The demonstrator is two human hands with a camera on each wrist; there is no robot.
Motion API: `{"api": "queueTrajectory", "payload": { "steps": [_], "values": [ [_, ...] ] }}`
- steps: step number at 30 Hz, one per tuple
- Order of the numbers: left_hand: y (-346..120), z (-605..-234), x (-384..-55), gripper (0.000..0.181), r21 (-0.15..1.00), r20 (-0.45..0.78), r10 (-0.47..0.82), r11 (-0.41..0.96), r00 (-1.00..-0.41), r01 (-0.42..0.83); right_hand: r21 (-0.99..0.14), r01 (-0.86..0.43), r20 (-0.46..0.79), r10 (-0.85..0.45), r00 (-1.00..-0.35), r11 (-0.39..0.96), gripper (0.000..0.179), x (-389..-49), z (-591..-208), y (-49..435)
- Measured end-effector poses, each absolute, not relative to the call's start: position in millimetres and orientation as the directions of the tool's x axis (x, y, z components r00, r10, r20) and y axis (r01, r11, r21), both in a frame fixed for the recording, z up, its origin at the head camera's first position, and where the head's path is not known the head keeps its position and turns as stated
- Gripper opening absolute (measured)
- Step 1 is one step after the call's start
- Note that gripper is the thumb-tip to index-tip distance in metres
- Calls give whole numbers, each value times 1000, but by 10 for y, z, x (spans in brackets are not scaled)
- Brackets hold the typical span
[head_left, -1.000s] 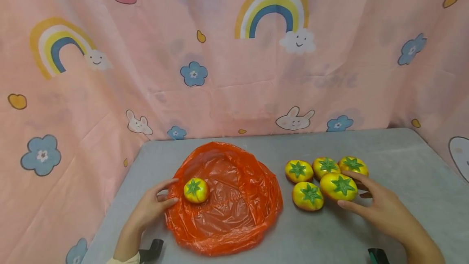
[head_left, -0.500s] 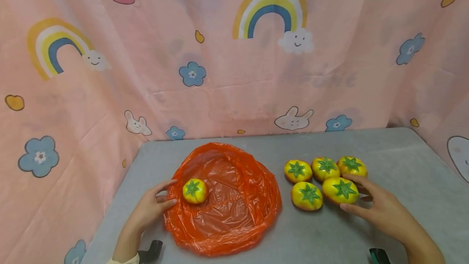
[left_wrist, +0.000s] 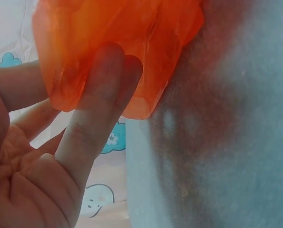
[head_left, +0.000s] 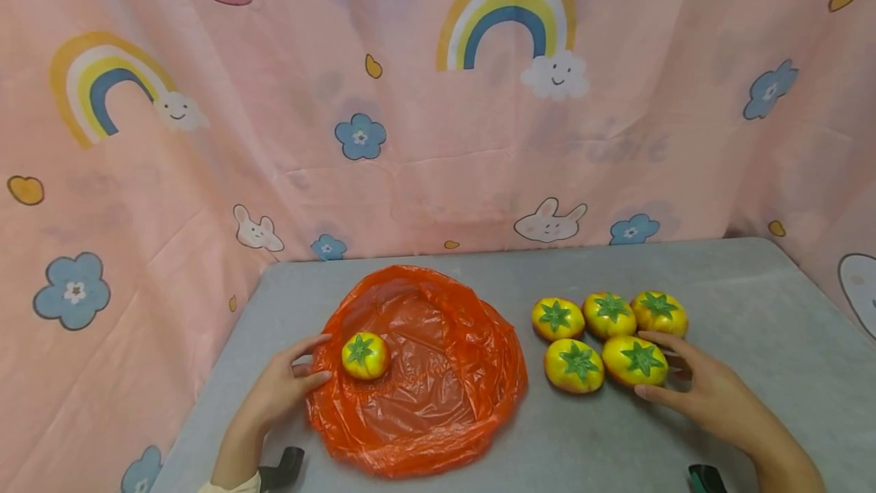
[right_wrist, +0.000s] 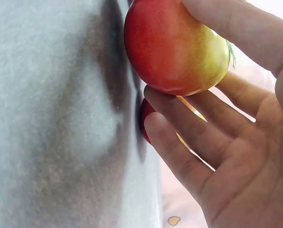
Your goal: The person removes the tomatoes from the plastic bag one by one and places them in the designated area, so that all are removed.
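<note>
An orange-red plastic bag (head_left: pixel 417 394) lies spread open on the grey table, with a persimmon-like fruit (head_left: pixel 366 356) on its left part. My left hand (head_left: pixel 280 386) pinches the bag's left rim; in the left wrist view, fingers (left_wrist: pixel 91 109) lie on both sides of the thin plastic. To the right, my right hand (head_left: pixel 705 386) holds another persimmon-like fruit (head_left: pixel 634 361) between thumb and fingers, low at the tabletop. This fruit has a yellow top, a green star-shaped calyx and a red side (right_wrist: pixel 165 47), with the thumb against it in the right wrist view.
Several more such fruits (head_left: pixel 573 366) sit in a close cluster left of and behind the held one. A pink patterned curtain (head_left: pixel 411 196) hangs behind the table (head_left: pixel 739 280). Dark wrist-camera parts (head_left: pixel 284 469) show near each forearm.
My right hand has lowered its fruit slightly toward the near side, down to the table in front of the back row. The left hand and the bag stay as they were.
</note>
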State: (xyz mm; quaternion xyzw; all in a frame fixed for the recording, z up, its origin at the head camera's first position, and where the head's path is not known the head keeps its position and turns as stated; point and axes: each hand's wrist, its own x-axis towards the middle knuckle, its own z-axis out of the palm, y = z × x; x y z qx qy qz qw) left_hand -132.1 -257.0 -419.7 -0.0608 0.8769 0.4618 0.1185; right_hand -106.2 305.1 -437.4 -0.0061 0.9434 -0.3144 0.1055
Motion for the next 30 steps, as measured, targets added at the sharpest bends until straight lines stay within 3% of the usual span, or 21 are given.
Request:
{"api": "queueTrajectory", "payload": {
  "steps": [11,30],
  "values": [
    [-2577,-4199,-1321,56,790,-263,6,576,-965,-212,-614,89,-255,-90,-963,784,96,-1085,-4413,3064],
    [-2580,-4213,-1328,56,791,-255,16,579,-967,-199,-632,46,-189,-96,-977,774,91,-1025,-4447,3136]
  ]
}}
